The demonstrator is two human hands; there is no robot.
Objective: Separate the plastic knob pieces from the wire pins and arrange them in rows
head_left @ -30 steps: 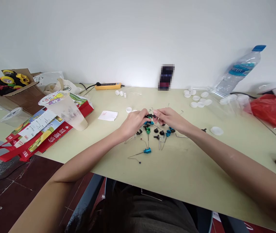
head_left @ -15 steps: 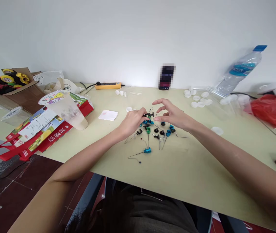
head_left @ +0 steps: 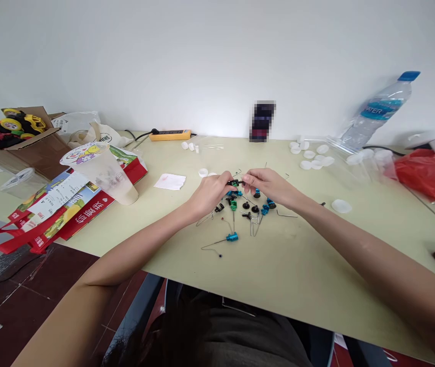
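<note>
My left hand is closed in a pinch on one end of a small black rod-like part. At its other end, the thumb and fingers of my right hand are pinched together on it. Under and around my hands lie small metal parts: a green one, a blue one and several black round pieces. Nearer to me rests a blue cylinder with thin bent wires. An L-shaped hex key lies right of the pile.
Left are a plastic cup, a red paper bag and a cardboard box of toys. A phone leans on the wall. White caps, a water bottle and a red plastic bag are right.
My right hand has come down and left, and its spread fingers have closed on the free end of the black part. My left hand stays about where it was.
</note>
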